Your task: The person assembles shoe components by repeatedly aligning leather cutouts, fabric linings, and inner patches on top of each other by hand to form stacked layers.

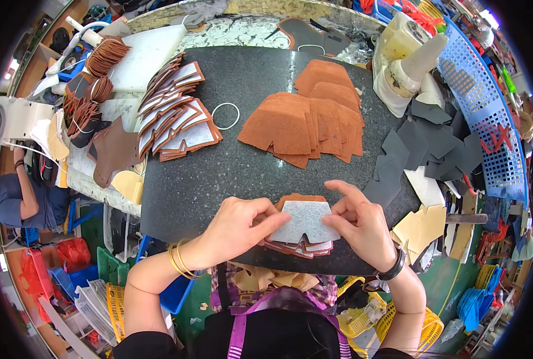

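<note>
My left hand [240,225] pinches the left edge of a pale grey lining piece [306,216] with a small notch in its lower edge. At the opposite edge, the thumb and fingers of my right hand [362,222] close on the same piece. It lies over a brown leather piece [302,197], whose top edge shows beyond it. More layered brown and pale pieces [302,250] stick out below, near the table's front edge. Farther off lie fanned brown leather pieces [278,125], suede-like side up. Left of them, several brown pieces with pale lining [180,122] are piled up.
All this rests on a dark stone tabletop [236,173]. A white ring [225,116] lies between the piles. Dark grey scraps [419,143], a white stand with a cone [401,72] and a blue basket [488,113] are at right. Another person [27,191] sits far left.
</note>
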`<state>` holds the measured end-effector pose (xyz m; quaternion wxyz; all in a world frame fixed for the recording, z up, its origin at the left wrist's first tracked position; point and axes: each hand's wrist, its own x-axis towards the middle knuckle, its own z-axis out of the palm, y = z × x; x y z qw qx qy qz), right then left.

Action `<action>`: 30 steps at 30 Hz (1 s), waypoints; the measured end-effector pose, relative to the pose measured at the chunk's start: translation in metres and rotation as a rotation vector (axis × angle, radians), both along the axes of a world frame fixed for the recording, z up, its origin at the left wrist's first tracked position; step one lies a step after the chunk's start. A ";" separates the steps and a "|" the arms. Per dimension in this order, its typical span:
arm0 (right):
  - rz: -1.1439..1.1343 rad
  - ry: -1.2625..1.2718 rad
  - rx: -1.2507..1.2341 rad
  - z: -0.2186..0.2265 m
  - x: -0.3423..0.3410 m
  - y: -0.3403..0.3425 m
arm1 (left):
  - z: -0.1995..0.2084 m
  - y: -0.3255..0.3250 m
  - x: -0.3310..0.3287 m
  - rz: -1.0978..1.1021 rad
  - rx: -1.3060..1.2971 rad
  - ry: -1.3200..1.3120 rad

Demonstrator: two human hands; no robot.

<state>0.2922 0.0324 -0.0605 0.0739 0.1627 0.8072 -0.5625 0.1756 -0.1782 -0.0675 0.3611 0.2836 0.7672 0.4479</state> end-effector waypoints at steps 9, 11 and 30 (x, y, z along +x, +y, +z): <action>0.032 0.012 0.003 -0.012 0.006 0.001 | -0.008 -0.002 -0.001 -0.171 -0.030 0.250; 0.026 0.005 -0.008 -0.012 0.005 0.000 | -0.010 -0.003 -0.001 -0.181 0.001 0.302; 0.228 0.255 0.676 0.000 0.008 0.004 | -0.018 0.051 -0.102 -0.280 0.284 1.085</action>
